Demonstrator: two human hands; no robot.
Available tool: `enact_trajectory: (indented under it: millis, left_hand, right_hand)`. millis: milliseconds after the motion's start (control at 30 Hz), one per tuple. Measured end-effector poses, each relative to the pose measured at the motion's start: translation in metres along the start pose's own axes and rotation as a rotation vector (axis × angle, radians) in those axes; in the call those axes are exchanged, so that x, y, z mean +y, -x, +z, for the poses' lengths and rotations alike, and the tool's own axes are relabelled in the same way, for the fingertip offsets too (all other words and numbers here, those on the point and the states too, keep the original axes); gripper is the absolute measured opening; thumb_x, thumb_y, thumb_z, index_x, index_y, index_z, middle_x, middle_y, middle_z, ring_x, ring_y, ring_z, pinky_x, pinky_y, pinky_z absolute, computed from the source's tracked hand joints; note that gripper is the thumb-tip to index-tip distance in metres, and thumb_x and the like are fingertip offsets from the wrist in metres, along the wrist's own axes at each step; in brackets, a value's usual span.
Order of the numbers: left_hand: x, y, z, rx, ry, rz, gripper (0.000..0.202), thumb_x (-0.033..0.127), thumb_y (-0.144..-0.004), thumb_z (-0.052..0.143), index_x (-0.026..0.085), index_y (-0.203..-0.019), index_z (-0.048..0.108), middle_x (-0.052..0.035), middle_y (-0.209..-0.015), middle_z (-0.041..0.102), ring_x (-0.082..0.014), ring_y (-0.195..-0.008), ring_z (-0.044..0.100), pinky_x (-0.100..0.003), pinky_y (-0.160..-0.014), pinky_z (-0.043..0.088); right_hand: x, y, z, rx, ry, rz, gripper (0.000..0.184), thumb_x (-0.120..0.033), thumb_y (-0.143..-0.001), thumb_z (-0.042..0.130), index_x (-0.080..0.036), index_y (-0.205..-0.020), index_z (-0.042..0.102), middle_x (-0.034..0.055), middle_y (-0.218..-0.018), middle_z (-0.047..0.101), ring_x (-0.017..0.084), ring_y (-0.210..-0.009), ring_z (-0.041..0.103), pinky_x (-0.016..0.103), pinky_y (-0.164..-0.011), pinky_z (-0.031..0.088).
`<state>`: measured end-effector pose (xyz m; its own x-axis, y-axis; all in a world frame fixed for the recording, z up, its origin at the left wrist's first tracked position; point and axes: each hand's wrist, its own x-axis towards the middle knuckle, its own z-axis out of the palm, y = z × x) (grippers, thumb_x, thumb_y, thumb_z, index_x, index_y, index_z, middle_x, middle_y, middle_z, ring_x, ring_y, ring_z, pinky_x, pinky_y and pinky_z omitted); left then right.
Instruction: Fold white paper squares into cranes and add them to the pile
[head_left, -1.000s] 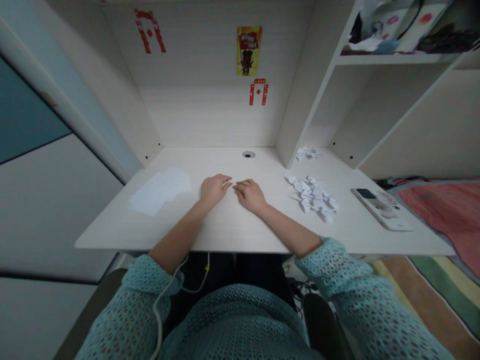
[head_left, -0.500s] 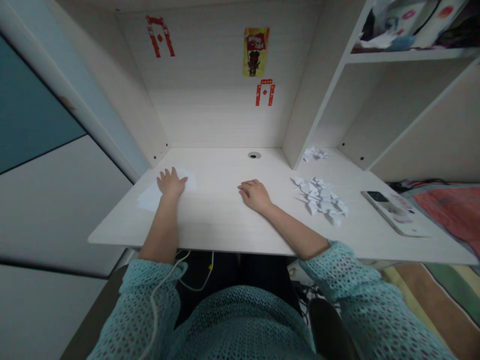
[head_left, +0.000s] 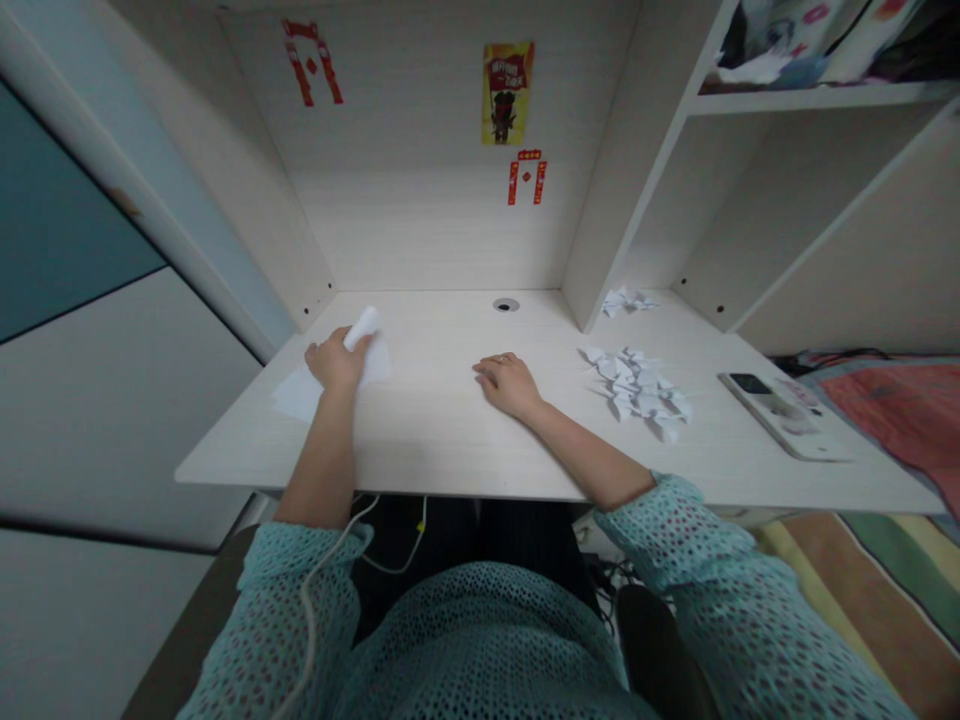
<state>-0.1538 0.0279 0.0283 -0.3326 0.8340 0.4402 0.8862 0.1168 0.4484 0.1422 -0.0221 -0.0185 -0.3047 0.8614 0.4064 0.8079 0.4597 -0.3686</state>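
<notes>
My left hand (head_left: 332, 360) is at the left of the pale desk (head_left: 450, 440), closed on a white sheet of paper (head_left: 363, 327) whose far edge curls up off a small stack of white sheets (head_left: 300, 395). My right hand (head_left: 508, 383) lies flat on the bare desk near the middle, fingers stretched out and holding nothing. A heap of folded white paper figures (head_left: 637, 390) lies to the right of that hand.
A phone (head_left: 780, 412) lies at the desk's right end. More folded paper (head_left: 628, 299) sits in the shelf bay behind an upright divider (head_left: 637, 180). A cable hole (head_left: 506, 304) is at the back. A bed with a red cover (head_left: 892, 400) lies right.
My left hand went from the desk's middle left to the paper stack, lay flat on it, and now has closed on the top sheet and raised its edge. My right hand stayed put.
</notes>
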Motion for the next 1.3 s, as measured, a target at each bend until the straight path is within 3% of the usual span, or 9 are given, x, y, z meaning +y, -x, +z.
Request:
enact_trajectory:
  millis: [67, 200, 267, 333, 433, 567, 800, 1033, 1300]
  left_hand:
    - [0.022, 0.008, 0.005, -0.102, 0.337, 0.041, 0.053, 0.058, -0.074, 0.053, 0.016, -0.105, 0.064, -0.0123, -0.102, 0.066, -0.0284, -0.099, 0.058, -0.04, -0.087, 0.041]
    - [0.067, 0.035, 0.027, -0.615, 1.006, -0.048, 0.057, 0.063, -0.072, 0.053, 0.012, -0.094, 0.064, -0.0134, -0.095, 0.068, -0.0226, -0.085, 0.063, -0.034, -0.073, 0.05]
    - [0.078, 0.048, 0.037, -0.764, 1.122, -0.09, 0.056, 0.062, -0.07, 0.057, 0.012, -0.095, 0.064, -0.0144, -0.096, 0.068, -0.0223, -0.084, 0.064, -0.034, -0.072, 0.051]
    - [0.082, 0.056, 0.043, -0.809, 1.158, -0.091, 0.054, 0.059, -0.069, 0.06, 0.012, -0.096, 0.064, -0.0147, -0.097, 0.068, -0.0229, -0.087, 0.064, -0.034, -0.073, 0.052]
    - [0.079, 0.058, 0.046, -0.797, 1.191, -0.092, 0.057, 0.059, -0.071, 0.058, 0.012, -0.102, 0.063, -0.0147, -0.096, 0.069, -0.0239, -0.087, 0.064, -0.035, -0.073, 0.052]
    - [0.08, 0.056, 0.046, -0.724, 1.209, -0.098, 0.055, 0.059, -0.075, 0.054, 0.015, -0.106, 0.061, -0.0115, -0.095, 0.069, -0.0241, -0.088, 0.065, -0.037, -0.075, 0.052]
    - [0.08, 0.051, 0.039, -0.566, 1.201, -0.08, 0.058, 0.062, -0.078, 0.044, 0.016, -0.108, 0.061, -0.0095, -0.101, 0.068, -0.0229, -0.092, 0.064, -0.034, -0.077, 0.051]
    - [0.069, 0.044, 0.041, -0.554, 1.163, -0.09, 0.059, 0.049, -0.06, 0.072, 0.012, -0.105, 0.063, -0.0118, -0.098, 0.069, -0.0208, -0.083, 0.064, -0.032, -0.074, 0.05]
    - [0.074, 0.054, 0.043, -0.589, 0.982, 0.115, 0.045, 0.042, -0.063, 0.071, 0.013, -0.097, 0.067, -0.01, -0.086, 0.071, -0.0193, -0.076, 0.064, -0.029, -0.069, 0.048]
  right_hand:
    - [-0.002, -0.001, -0.001, 0.058, -0.049, 0.033, 0.036, -0.033, -0.087, 0.047, -0.018, -0.118, 0.057, 0.0089, -0.111, 0.064, 0.024, -0.106, 0.051, 0.038, -0.094, 0.036]
    - [-0.008, -0.001, -0.008, 0.193, -0.2, 0.063, 0.064, -0.043, -0.082, 0.055, -0.02, -0.138, 0.033, 0.0104, -0.117, 0.06, 0.025, -0.107, 0.051, 0.038, -0.091, 0.039]
    - [-0.011, -0.001, -0.011, 0.187, -0.251, 0.011, 0.072, -0.045, -0.079, 0.059, -0.023, -0.14, 0.028, 0.0099, -0.121, 0.058, 0.025, -0.106, 0.053, 0.038, -0.091, 0.039]
    - [-0.013, -0.001, -0.012, 0.153, -0.284, -0.061, 0.075, -0.047, -0.077, 0.061, -0.026, -0.14, 0.028, 0.0088, -0.124, 0.056, 0.024, -0.106, 0.054, 0.037, -0.092, 0.039]
    - [-0.012, 0.0, -0.009, 0.127, -0.304, -0.155, 0.08, -0.05, -0.07, 0.067, -0.027, -0.138, 0.032, 0.0075, -0.129, 0.054, 0.024, -0.112, 0.052, 0.037, -0.096, 0.036]
    - [-0.012, 0.0, -0.007, 0.126, -0.27, -0.143, 0.086, -0.05, -0.063, 0.073, -0.026, -0.136, 0.036, 0.0085, -0.133, 0.051, 0.027, -0.119, 0.047, 0.041, -0.099, 0.032]
    - [-0.011, -0.001, -0.016, 0.176, -0.277, -0.054, 0.05, -0.038, -0.074, 0.067, -0.029, -0.122, 0.055, 0.0053, -0.116, 0.063, 0.022, -0.106, 0.055, 0.038, -0.096, 0.036]
    - [0.0, -0.004, -0.016, 0.234, -0.443, 0.024, 0.036, -0.04, -0.071, 0.069, -0.028, -0.104, 0.067, 0.0056, -0.107, 0.067, 0.023, -0.1, 0.06, 0.037, -0.091, 0.042]
    - [0.002, -0.007, -0.019, 0.386, -0.605, 0.123, 0.019, -0.041, -0.069, 0.069, -0.025, -0.08, 0.072, 0.0054, -0.127, 0.056, 0.024, -0.117, 0.05, 0.043, -0.1, 0.035]
